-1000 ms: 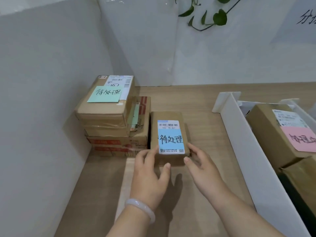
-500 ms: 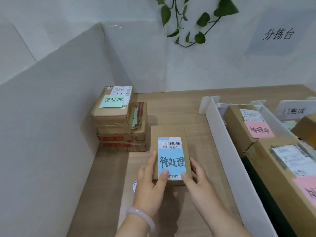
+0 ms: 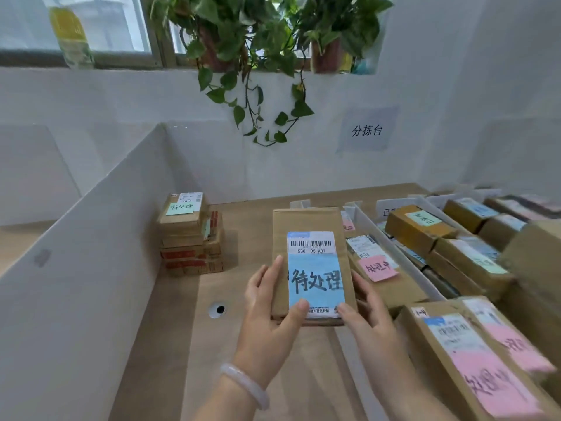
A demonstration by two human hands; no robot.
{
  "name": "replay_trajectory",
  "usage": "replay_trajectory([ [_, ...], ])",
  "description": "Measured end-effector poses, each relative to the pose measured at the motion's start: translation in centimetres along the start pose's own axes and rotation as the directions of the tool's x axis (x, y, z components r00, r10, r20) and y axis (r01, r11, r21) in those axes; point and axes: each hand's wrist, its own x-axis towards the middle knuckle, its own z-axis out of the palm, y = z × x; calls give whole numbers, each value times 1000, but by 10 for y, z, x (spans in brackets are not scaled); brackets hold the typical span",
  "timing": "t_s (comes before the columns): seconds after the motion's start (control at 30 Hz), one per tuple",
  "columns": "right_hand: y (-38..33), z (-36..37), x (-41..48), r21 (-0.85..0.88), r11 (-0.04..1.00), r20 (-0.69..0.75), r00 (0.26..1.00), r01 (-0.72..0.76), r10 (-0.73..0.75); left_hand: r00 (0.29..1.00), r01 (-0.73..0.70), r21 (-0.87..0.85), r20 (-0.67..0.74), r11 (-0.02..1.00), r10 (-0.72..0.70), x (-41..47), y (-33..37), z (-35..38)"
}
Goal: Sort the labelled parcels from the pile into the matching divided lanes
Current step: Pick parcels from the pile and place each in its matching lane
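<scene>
The parcel [image 3: 306, 226] I hold is a flat brown cardboard box, long side running away from me. On its top face is a white barcode label [image 3: 311, 243] printed "530- D5 A37", and below that a blue note [image 3: 315, 281] handwritten with 待处理 in dark strokes. It is lifted clear of the tabletop [image 3: 170, 344], between the pile on my left and the divided lanes on my right. My left hand [image 3: 270, 317] grips its near left edge, with the thumb lying on the blue note's lower corner. My right hand [image 3: 367, 317] holds the near right edge, its fingers [image 3: 346, 309] pressing the label's bottom corner. A pale bracelet [image 3: 246, 384] sits on my left wrist. To the left, against a white side panel [image 3: 76, 268], the pile [image 3: 191, 238] is a stack of cardboard boxes, the top one carrying a green note [image 3: 180, 208]. A small round hole [image 3: 218, 309] shows in the tabletop just left of my left hand. To the right, a white divider [image 3: 353, 208] separates the lanes. The nearest lane holds a box with a pink note [image 3: 378, 268] and, closer to me, a larger box with pink notes [image 3: 485, 366]. The next lane holds a box with a green note [image 3: 422, 220]. The boxes beyond it, including one with a blue note [image 3: 473, 208], are too blurred to read. On the back wall a sign [image 3: 366, 130] reads 分拣台, under a trailing plant [image 3: 258, 56].
</scene>
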Motion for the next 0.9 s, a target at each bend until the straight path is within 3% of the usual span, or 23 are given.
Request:
replay_trajectory([
  [0.17, -23, -56, -52, -31, 998, -69, 996, 48, -50, 992, -27, -50, 122, 998, 33, -35, 53, 31],
  [0.3, -34, -98, -79, -31, 995, -92, 991, 95, -97, 995, -58, -49, 82, 997, 62, -61, 86, 62],
  [0.47, -48, -178, -116, -166, 970, -98, 975, 180, -197, 990, -128, -120, 42, 985, 133, -102, 122, 129],
  [0.6, -47, -273, -156, -333, 913, -128, 948, 235, -291, 987, -118, -128, 92, 985, 130, -142, 146, 212],
  [0.9, -19, -507, -264, -706, 707, -256, 913, 49, -319, 923, -121, -151, 346, 981, 167, -255, 204, 438],
])
